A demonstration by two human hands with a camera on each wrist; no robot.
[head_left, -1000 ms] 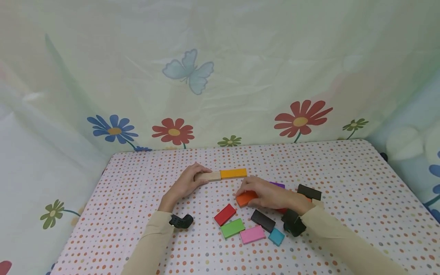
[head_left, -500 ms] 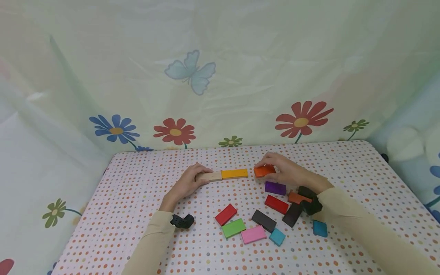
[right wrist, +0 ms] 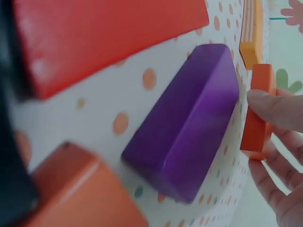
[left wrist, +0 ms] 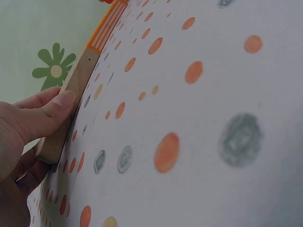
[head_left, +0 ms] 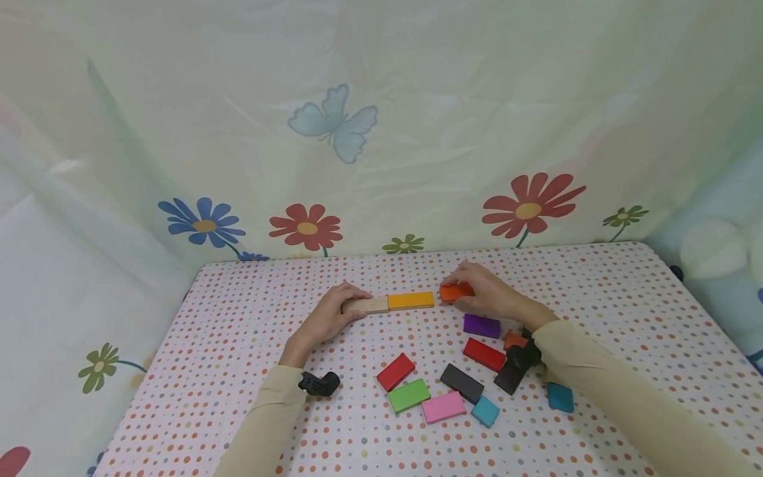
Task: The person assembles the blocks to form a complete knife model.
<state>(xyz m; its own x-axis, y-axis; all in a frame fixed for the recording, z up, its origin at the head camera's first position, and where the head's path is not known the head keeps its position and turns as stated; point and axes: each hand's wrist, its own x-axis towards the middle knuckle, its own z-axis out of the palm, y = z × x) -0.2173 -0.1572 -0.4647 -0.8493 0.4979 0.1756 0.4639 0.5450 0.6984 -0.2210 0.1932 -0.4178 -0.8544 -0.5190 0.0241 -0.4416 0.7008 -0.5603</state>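
Note:
My left hand [head_left: 332, 317] grips a plain wooden block [head_left: 377, 305] lying on the table, thumb on its near side in the left wrist view. End to end with it lies a yellow-orange block [head_left: 411, 301]. To the right of that, my right hand [head_left: 485, 291] holds an orange-red block [head_left: 456, 292] between thumb and fingers, in line with the other two. A small gap shows between it and the yellow-orange block in the head view. Nearest below the right hand is a purple block [right wrist: 189, 118].
Loose blocks lie nearer the front: red [head_left: 396, 372], green [head_left: 409, 395], pink [head_left: 444, 407], black [head_left: 461, 383], light blue [head_left: 485, 411], another red [head_left: 484, 354] and a darker blue [head_left: 560, 397]. An orange block [head_left: 514, 340] is partly hidden by the right wrist camera [head_left: 524, 355].
My right hand has carried the orange-red block from among the loose blocks up and rightward, to the right end of the row. The left hand has stayed on the wooden block.

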